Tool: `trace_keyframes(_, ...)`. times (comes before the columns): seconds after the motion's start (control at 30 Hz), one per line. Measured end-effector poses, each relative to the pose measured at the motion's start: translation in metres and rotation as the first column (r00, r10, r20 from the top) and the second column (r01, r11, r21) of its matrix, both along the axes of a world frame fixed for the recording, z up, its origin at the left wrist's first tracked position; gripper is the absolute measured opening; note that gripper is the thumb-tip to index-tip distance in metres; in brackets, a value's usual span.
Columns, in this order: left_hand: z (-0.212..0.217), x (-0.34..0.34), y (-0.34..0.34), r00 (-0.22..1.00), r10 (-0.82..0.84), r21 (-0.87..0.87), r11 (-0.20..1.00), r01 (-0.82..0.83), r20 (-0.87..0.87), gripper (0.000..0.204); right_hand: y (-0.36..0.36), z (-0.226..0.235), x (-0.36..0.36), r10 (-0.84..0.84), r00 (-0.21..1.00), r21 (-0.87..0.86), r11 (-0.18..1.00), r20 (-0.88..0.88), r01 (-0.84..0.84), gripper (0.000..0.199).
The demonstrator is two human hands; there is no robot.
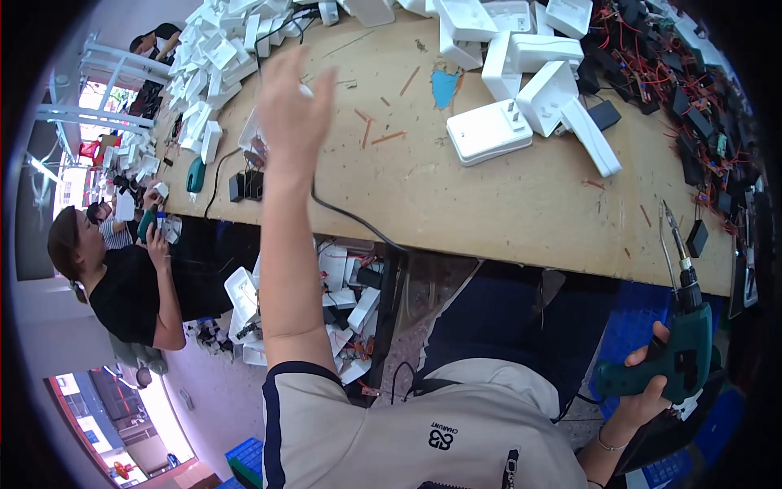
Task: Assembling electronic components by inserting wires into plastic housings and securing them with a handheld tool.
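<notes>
My left hand (293, 114) reaches over the left side of the workbench, slightly blurred, fingers stretched and thumb apart. Nothing shows in its grasp, though its far side is hidden. Partly behind its wrist lies a white plastic casing (251, 134), with small black blocks (246, 186) nearby. At the lower right, my right hand (649, 387) is wrapped round the handle of a green soldering gun (691, 350). The gun's metal tip points up, in front of the bench's right edge. A white plug-in adapter housing (489, 134) lies near the middle of the bench.
White casings (216, 61) are heaped at the far left; others (538, 53) stand far right. Black parts with red wires (692, 106) pile along the right edge. A black cable (358, 220) crosses the bench's front edge. A co-worker (122, 277) sits left, holding a green tool.
</notes>
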State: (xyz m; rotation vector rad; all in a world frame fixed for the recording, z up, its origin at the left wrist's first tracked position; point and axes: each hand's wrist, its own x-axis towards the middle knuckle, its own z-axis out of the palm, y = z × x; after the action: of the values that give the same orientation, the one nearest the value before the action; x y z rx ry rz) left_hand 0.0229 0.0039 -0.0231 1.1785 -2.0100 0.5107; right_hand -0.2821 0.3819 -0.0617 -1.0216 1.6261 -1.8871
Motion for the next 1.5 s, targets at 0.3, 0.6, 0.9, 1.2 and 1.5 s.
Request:
trace_keyframes(0.3,-0.003,-0.143,-0.065,0.945,-0.022,0.56,0.801,0.213,-0.327,0.068,-0.007,0.008,0.009,-0.008,0.997,-0.003,1.0,0.071,0.009,0.069)
trace_keyframes(0.6,0.01,-0.118,-0.06,0.787,-0.108,0.574,0.625,0.528,-0.607,0.037,0.0,0.001,-0.001,-0.026,0.995,-0.025,0.999,0.092,0.028,0.068)
trace_keyframes(0.9,0.004,-0.132,0.074,0.594,-0.164,0.502,0.389,0.772,-0.788,0.024,-0.007,0.003,-0.007,0.006,0.996,-0.067,0.998,0.084,0.0,0.066)
trace_keyframes(1.2,-0.063,-0.138,0.162,0.848,-0.298,0.436,0.754,0.49,-0.438,0.043,-0.001,-0.001,-0.004,-0.046,0.986,-0.052,0.997,0.159,0.055,0.07)
trace_keyframes(1.5,-0.048,-0.141,0.161,0.814,-0.39,0.428,0.705,0.565,-0.431,0.05,0.004,-0.005,-0.002,-0.033,0.979,-0.098,0.994,0.203,0.054,0.068)
